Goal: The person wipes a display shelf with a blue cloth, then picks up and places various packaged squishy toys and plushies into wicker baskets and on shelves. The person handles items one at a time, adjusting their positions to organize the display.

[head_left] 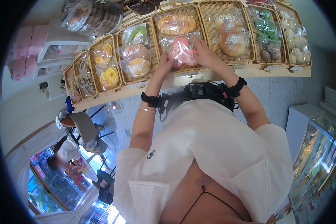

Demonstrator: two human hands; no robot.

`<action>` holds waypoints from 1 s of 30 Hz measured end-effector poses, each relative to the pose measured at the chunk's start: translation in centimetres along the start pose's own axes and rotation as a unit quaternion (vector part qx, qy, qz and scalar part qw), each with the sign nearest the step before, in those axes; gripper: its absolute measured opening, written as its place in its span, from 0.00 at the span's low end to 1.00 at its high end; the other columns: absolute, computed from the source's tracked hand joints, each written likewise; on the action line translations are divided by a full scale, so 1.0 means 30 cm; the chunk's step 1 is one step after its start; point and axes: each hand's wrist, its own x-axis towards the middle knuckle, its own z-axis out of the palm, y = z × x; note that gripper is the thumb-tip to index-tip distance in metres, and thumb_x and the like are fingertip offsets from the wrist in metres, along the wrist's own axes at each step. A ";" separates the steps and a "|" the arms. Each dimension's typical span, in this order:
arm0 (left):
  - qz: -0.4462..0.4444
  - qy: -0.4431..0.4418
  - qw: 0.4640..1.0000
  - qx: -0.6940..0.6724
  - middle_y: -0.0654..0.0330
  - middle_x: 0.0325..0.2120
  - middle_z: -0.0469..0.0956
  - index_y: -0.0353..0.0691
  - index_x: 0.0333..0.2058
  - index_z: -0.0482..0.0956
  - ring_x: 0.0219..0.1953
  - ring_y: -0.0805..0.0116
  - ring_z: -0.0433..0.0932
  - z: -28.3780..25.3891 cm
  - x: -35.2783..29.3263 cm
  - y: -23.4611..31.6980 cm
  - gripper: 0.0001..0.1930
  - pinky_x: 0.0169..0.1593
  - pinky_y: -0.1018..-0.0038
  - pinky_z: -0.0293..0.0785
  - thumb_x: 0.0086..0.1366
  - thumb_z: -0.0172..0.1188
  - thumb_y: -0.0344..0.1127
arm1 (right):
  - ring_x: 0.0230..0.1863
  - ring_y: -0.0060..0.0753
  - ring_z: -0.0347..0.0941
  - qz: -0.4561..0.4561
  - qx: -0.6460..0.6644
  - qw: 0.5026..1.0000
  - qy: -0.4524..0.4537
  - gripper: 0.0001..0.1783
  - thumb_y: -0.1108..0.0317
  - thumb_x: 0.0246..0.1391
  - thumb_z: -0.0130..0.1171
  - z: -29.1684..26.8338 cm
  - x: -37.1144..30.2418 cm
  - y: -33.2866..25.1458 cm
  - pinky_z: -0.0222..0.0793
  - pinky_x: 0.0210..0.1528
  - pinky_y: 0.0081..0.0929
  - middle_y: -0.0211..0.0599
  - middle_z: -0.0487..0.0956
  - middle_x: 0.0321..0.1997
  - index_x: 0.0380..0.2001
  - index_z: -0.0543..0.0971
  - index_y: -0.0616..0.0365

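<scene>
Between my hands is a pink bread in a clear, printed plastic bag (182,50), over the near half of a wicker tray (155,39). My left hand (165,64) holds the bag's lower left edge, its fingertips partly hidden by the plastic. On the opposite side, my right hand (204,53) grips the bag's right edge, fingers bent along it. Just beyond the pink bread, in the same tray, lies a long golden bagged bread (176,24). Black straps circle both my wrists.
More wicker trays of bagged breads flank this one, with round buns (232,44) to the right and yellow breads (110,77) to the left. A wooden shelf edge (227,76) runs in front. At lower left a person (69,149) sits by a window; a glass display case (317,145) stands right.
</scene>
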 end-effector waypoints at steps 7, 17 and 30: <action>0.235 0.094 0.947 0.199 0.34 0.52 0.64 0.27 0.59 0.53 0.56 0.42 0.65 -0.043 0.077 0.196 0.34 0.59 0.64 0.60 0.57 0.54 0.38 | 0.55 0.49 0.66 -0.015 0.114 0.993 0.010 0.41 0.70 0.50 0.51 -0.106 0.131 -0.040 0.64 0.55 0.35 0.57 0.62 0.59 0.64 0.46 0.68; 0.206 0.150 0.935 0.248 0.31 0.59 0.52 0.23 0.61 0.46 0.62 0.38 0.54 -0.096 0.425 0.171 0.41 0.64 0.64 0.53 0.54 0.54 0.39 | 0.52 0.52 0.69 0.008 0.203 0.968 0.145 0.35 0.76 0.42 0.56 0.014 0.296 0.040 0.65 0.53 0.36 0.57 0.70 0.50 0.56 0.57 0.67; 0.255 0.123 0.933 0.223 0.35 0.56 0.57 0.24 0.59 0.49 0.61 0.43 0.57 -0.098 0.452 0.153 0.42 0.63 0.64 0.54 0.51 0.59 0.39 | 0.61 0.41 0.63 0.008 0.230 0.970 0.077 0.42 0.70 0.51 0.53 -0.051 0.286 0.070 0.59 0.60 0.28 0.55 0.60 0.64 0.67 0.46 0.59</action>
